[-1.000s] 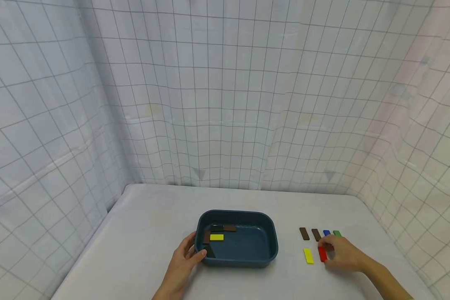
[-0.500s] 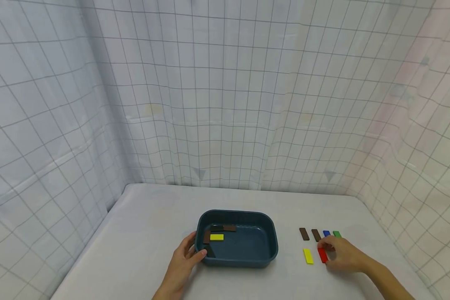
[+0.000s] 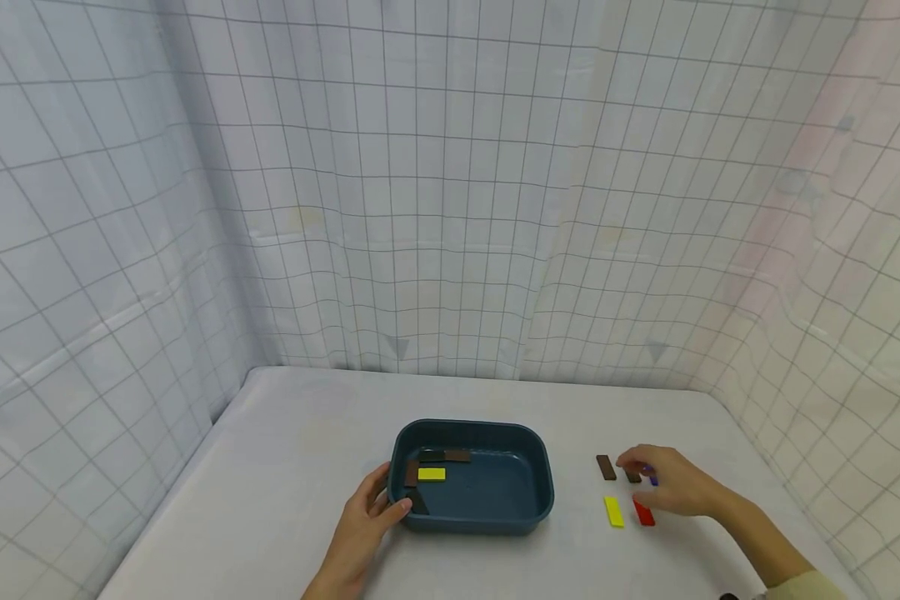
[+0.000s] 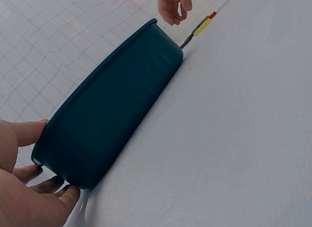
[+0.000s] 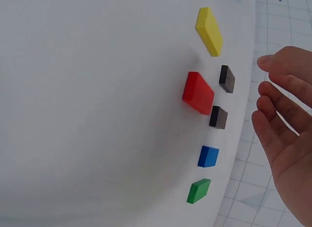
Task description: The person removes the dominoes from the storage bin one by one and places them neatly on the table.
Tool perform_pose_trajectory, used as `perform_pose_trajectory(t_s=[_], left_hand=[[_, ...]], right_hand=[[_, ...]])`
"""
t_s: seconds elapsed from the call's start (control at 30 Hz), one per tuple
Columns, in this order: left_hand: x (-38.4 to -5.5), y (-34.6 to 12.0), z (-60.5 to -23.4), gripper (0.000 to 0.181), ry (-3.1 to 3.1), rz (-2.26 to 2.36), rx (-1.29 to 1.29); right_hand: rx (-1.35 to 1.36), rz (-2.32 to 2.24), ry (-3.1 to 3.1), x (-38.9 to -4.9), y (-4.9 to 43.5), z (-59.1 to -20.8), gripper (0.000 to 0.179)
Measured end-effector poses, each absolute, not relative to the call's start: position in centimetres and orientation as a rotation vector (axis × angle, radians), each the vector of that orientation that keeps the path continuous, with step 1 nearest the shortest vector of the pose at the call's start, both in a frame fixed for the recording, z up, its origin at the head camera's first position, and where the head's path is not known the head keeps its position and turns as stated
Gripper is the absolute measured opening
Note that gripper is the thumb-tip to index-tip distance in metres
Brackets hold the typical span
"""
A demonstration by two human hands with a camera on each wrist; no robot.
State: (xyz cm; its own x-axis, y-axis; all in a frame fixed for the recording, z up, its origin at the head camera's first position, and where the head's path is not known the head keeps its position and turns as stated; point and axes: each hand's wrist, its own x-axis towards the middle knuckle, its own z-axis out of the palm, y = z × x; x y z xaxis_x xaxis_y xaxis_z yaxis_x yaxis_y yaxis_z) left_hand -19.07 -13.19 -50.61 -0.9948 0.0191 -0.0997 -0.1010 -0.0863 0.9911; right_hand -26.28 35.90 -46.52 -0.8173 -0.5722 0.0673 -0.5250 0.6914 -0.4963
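First, left hand (image 3: pixel 360 525): placed at 8 o'clock of the blue bin (image 3: pixel 487 527); its end is gripped, thumb at the rim, fingers curled against the outer wall.
Blue bin: set upright on the counter (image 3: pixel 330 433); inside, inner brown tiles (image 3: pixel 412 475) are laid at 9 and 11 o'clock, black tiles (image 3: pixel 417 502) at 8 and 10, the inner yellow tile (image 3: pixel 432 474) at 9.
At the bin's 3 o'clock: outer brown tiles (image 3: pixel 606 467), blue tile (image 5: pixel 208 156) and green tile (image 5: pixel 198 191) are ranged in a row; the outer yellow tile (image 3: pixel 613 512) and red tile (image 3: pixel 643 513) are set at about 6 o'clock of the outer brown tiles.
Right hand (image 3: pixel 678 482): held over the tiles, apart from them; fingers loosely bent, nothing pinched.
Good handling: a tile this flat is probably best pinched by its long edges, neighbours left unnudged, the bin steadied lightly.
Count: in the bin, two black, two brown, one yellow; on the counter, two brown, one blue, one green, one yellow, one red.
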Motion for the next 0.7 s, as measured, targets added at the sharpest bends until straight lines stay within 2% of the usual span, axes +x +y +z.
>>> perform_pose_trajectory(t_s=[0.4, 0.7], left_hand=[[-19.1, -13.2, -50.5, 0.078, 2.071, 2.253, -0.112], [-19.1, -13.2, -50.5, 0.079, 2.064, 2.247, -0.109]], right_hand=[[-1.035, -0.730, 2.815, -28.0, 31.5, -43.8, 0.036], [-1.059, -0.758, 2.755, -29.0, 27.6, -43.2, 0.038]])
